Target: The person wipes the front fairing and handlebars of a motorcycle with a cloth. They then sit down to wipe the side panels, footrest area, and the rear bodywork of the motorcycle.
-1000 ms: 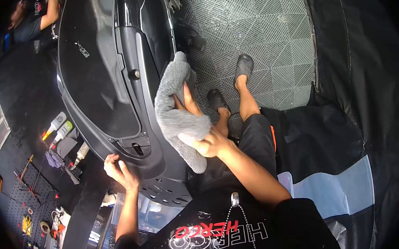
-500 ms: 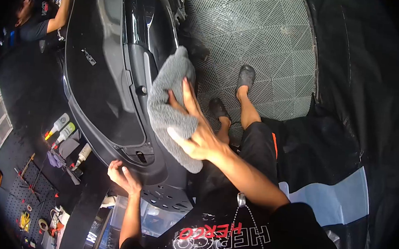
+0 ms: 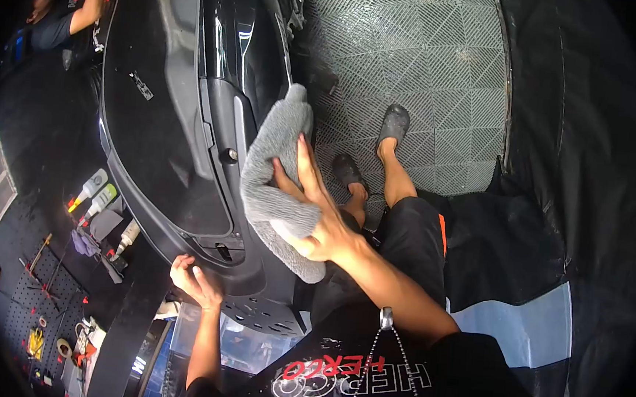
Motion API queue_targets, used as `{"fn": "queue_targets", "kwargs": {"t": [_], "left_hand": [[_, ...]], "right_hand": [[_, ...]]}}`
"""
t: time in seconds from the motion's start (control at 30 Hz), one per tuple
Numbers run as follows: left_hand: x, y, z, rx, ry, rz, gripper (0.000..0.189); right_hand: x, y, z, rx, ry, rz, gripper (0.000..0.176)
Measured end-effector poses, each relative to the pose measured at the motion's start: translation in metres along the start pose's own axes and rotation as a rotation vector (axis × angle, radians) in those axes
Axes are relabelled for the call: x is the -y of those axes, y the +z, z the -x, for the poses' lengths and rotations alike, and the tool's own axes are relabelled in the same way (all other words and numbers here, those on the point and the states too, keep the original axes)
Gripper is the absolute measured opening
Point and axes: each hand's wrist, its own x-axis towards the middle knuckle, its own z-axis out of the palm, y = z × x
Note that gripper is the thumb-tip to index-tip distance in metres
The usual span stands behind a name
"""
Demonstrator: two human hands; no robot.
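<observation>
While right hand (image 3: 317, 229) presses cloth (image 3: 274, 167) flat-palmed | left hand (image 3: 194, 282) clasps panel (image 3: 161, 139) | shirt (image 3: 423, 386) (HERCO)

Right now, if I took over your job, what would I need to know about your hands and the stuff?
Right hand: open, fingers spread, pressing the grey cloth against the side of the black scooter body.
Left hand: at the body's lower edge; whether it grips cannot be told.
Squeeze bottles lie on the dark bench to the left.
Done: the cloth is on the bodywork.
Left: how much is wiped does not show.
</observation>
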Motion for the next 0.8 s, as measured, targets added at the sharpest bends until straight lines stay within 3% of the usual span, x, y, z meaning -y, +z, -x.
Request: {"fn": "queue_targets", "kwargs": {"t": [0.2,0.27,0.37,0.43,0.5,0.57,0.6,0.63,0.7,0.8], "left_hand": [[0.003,0.001,0.002,0.002,-0.037,0.03,0.04],[0.006,0.001,0.006,-0.003,-0.039,0.017,0.04],[0.007,0.002,0.003,-0.003,-0.021,0.018,0.04],[0.004,0.001,0.001,-0.002,-0.002,0.019,0.04],[0.006,0.002,0.001,0.01,-0.015,0.023,0.039],[0.009,0.001,0.004,0.023,-0.005,0.002,0.038],[0.007,0.001,0.003,0.021,-0.007,0.014,0.038],[0.005,0.001,0.003,0.017,-0.01,0.025,0.038],[0.006,0.001,0.0,0.014,-0.009,0.04,0.036],[0.005,0.001,0.004,0.027,-0.036,0.052,0.035]], "right_hand": [[0.004,-0.023,-0.126,-0.105,-0.014,0.199,0.102],[-0.001,-0.018,-0.123,-0.144,-0.059,0.181,0.095],[-0.015,-0.008,-0.056,-0.101,-0.144,0.046,0.08],[-0.014,0.006,0.009,-0.05,0.104,-0.398,0.075],[0.001,-0.007,0.046,-0.018,0.515,-0.807,0.084],[-0.011,-0.02,0.073,-0.117,0.628,-0.889,0.078],[-0.009,-0.028,0.089,-0.259,0.856,-0.853,0.067],[-0.011,-0.043,0.083,-0.262,0.799,-0.569,0.057],[-0.004,-0.071,0.052,-0.359,0.305,-0.096,0.042],[0.027,-0.107,-0.009,-0.166,0.263,0.048,0.04]]}}
